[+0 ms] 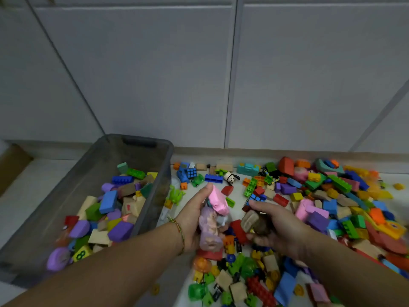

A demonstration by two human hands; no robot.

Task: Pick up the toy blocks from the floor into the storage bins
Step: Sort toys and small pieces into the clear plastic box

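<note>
**Blocks in both hands, beside the bin**

The left hand (192,220) grips a pink block (218,199) and a lilac block (209,229), end to end, their long axes running away from the person. The right hand (281,227) curls round a tan block (249,219) (blurred). Both hover over the many-coloured heap (332,196) on the floor (33,185). To the left, the grey bin (141,142), its far end near the floor's far edge, is partly filled with foam blocks (108,202).

storage bin (88,185) left holding blocks, block pile (321,207) on floor right, cabinet doors (155,74) behind
</note>
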